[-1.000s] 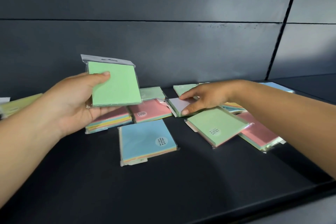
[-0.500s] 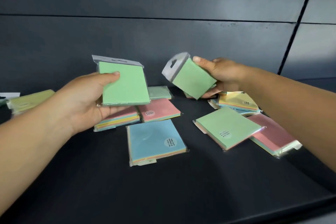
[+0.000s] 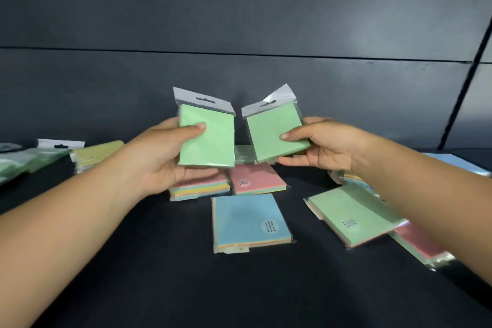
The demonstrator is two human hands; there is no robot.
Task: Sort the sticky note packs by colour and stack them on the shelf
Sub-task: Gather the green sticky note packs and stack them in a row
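My left hand (image 3: 157, 157) holds a green sticky note pack (image 3: 210, 138) upright above the dark shelf (image 3: 186, 287). My right hand (image 3: 327, 146) grips a second green pack (image 3: 274, 130), tilted, right beside the first; the two nearly touch. Under them on the shelf lie a pink pack (image 3: 255, 180), a multicolour pack (image 3: 199, 189), a blue pack (image 3: 250, 221), a green-topped pack (image 3: 351, 214) and a pink pack (image 3: 418, 245) partly hidden by my right forearm. Another pale green pack (image 3: 243, 154) shows between the held ones.
At the far left lie a yellow pack (image 3: 98, 153) and green packs (image 3: 24, 161) near the back wall. A blue pack (image 3: 452, 161) sits at the right behind my forearm. The dark back wall (image 3: 239, 74) rises behind the shelf.
My right hand picked a green pack off the shelf, lifted it and brought it left beside the green pack in my left hand. The view shifted rightwards.
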